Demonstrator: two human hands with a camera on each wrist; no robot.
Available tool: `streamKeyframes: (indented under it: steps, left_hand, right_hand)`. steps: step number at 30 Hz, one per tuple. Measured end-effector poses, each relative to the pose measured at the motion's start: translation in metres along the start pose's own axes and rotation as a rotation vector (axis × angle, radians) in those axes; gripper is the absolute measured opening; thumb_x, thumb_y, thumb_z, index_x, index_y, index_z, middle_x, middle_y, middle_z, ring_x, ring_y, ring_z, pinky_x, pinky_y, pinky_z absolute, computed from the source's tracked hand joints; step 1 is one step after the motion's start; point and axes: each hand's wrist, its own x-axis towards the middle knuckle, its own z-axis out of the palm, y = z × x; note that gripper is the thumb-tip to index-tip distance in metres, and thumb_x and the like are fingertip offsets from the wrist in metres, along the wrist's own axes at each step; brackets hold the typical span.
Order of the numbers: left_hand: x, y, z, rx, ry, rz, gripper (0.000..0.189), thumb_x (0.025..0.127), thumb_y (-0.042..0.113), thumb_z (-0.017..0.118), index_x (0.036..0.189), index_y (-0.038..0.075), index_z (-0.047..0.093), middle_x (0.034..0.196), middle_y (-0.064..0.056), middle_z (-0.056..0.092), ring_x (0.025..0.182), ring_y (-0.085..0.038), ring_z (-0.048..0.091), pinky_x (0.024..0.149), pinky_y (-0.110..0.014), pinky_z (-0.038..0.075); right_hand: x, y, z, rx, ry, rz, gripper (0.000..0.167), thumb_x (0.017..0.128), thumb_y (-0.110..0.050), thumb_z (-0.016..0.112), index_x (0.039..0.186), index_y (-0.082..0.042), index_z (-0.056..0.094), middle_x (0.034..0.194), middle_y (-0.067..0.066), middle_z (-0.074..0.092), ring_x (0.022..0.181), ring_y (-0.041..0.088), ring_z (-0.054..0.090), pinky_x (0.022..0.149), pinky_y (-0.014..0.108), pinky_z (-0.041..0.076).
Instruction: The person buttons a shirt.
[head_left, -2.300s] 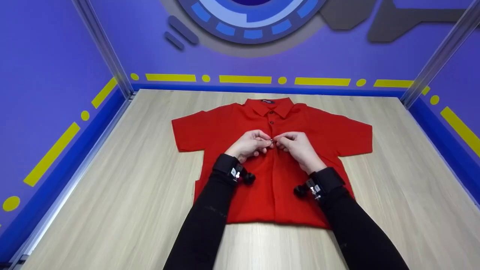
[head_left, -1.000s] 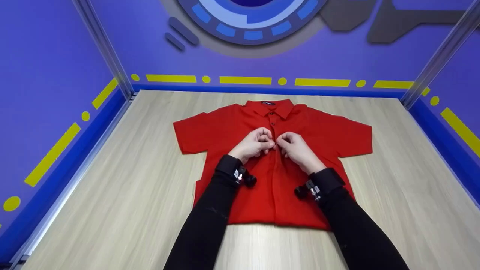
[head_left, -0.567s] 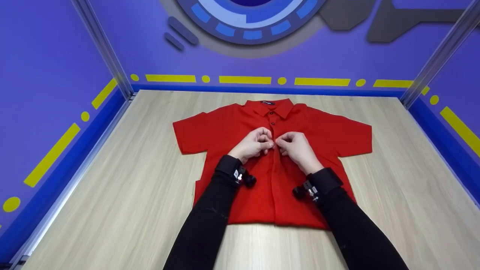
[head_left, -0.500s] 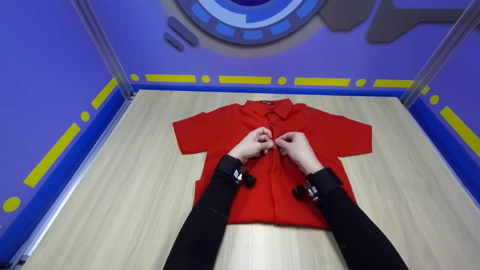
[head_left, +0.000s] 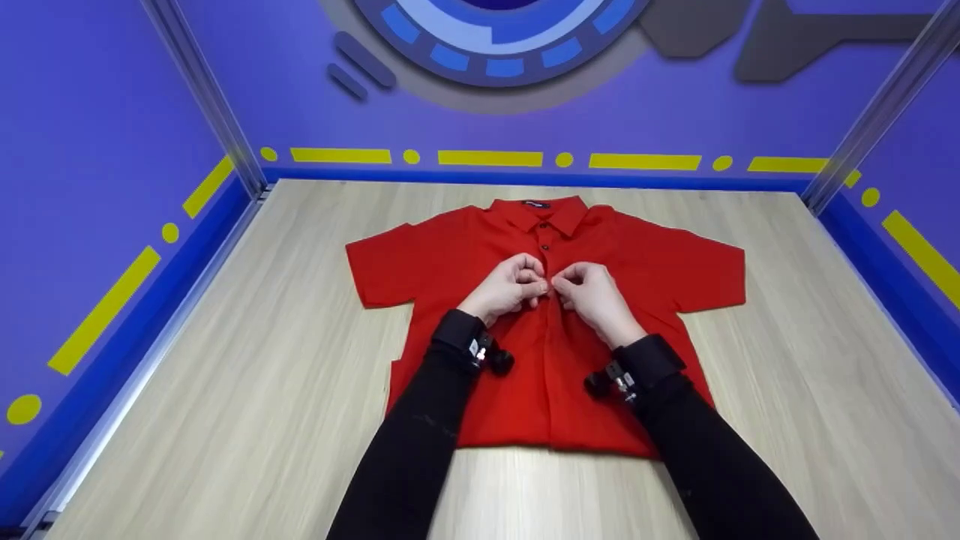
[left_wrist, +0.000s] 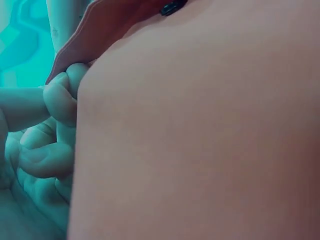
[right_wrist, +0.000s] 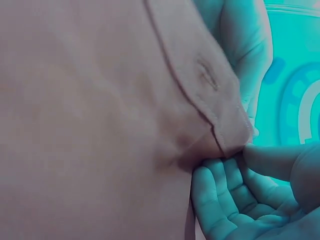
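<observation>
A red short-sleeved shirt (head_left: pixel 495 405) lies front up, its collar (head_left: pixel 546 217) towards the back wall. Near the upper chest my left hand (head_left: pixel 504 289) pinches the front opening between thumb and forefinger. My right hand (head_left: pixel 596 301) faces it, fingertips almost meeting, and pinches the placket edge from the other side. Raised cloth with a slit buttonhole (right_wrist: pixel 208 75) shows in the right wrist view, just above the right thumb and fingers. A dark button (left_wrist: pixel 172 7) appears at the top of the left wrist view. Whatever lies between the fingertips is hidden.
Two dark buttons, one of them a chest button (head_left: pixel 545 247), sit in line above the hands. The shirt rests on a pale wood table (head_left: pixel 247 390). Blue walls with yellow marks, such as the back wall (head_left: pixel 262 97), enclose it on three sides.
The left hand has shifted slightly right and the hands have drawn closer. A small shiny button seen between the fingertips at first is now covered. Over the last half second the hands barely move.
</observation>
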Motion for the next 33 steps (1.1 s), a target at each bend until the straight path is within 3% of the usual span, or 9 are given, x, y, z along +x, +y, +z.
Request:
streamKeyframes:
  steps: [5,11,23,27,33]
  left_hand:
    - [-0.0002,0.0014,0.004,-0.039,0.079,-0.067,0.023,0.089,0.013,0.07,0.105,0.005,0.056,0.091,-0.01,0.074,0.062,-0.016,0.068,0.045,-0.021,0.043]
    - [-0.0012,0.0039,0.0064,-0.052,0.104,-0.106,0.014,0.087,0.014,0.073,0.097,0.005,0.073,0.089,-0.014,0.075,0.067,-0.019,0.072,0.055,-0.024,0.056]
    - [-0.0039,0.0057,0.0045,-0.081,0.039,-0.147,0.017,0.088,0.018,0.07,0.096,0.004,0.076,0.093,-0.019,0.074,0.082,-0.027,0.074,0.066,-0.028,0.059]
    - [-0.0032,0.0044,0.004,-0.087,0.034,-0.152,0.015,0.088,0.015,0.071,0.096,0.003,0.076,0.094,-0.021,0.073,0.083,-0.028,0.073,0.067,-0.028,0.059]
    - [-0.0076,0.0101,0.0051,-0.076,0.041,-0.157,0.018,0.09,0.01,0.067,0.101,-0.002,0.074,0.099,-0.026,0.071,0.088,-0.034,0.072,0.071,-0.033,0.06]
  right_hand:
    - [0.0019,0.004,0.0008,-0.053,0.034,-0.023,0.017,0.097,-0.022,0.059,0.102,-0.007,0.065,0.09,0.01,0.06,0.076,0.021,0.062,0.067,0.028,0.053]
    - [0.0012,0.0056,0.0023,-0.143,0.066,-0.038,0.017,0.098,-0.025,0.057,0.102,-0.011,0.064,0.086,0.009,0.062,0.076,0.02,0.06,0.065,0.029,0.05]
    - [-0.0003,0.0025,0.0027,-0.291,0.126,-0.112,0.015,0.094,-0.026,0.061,0.094,-0.013,0.068,0.09,0.006,0.067,0.08,0.022,0.059,0.069,0.031,0.047]
    - [-0.0008,0.0018,0.0036,-0.303,0.146,-0.152,0.012,0.091,-0.023,0.064,0.089,-0.012,0.07,0.084,0.006,0.068,0.075,0.022,0.059,0.065,0.031,0.047]
    - [-0.001,0.0021,0.0047,-0.292,0.162,-0.168,0.018,0.085,-0.022,0.056,0.08,-0.013,0.07,0.066,0.001,0.061,0.063,0.02,0.054,0.058,0.03,0.045]
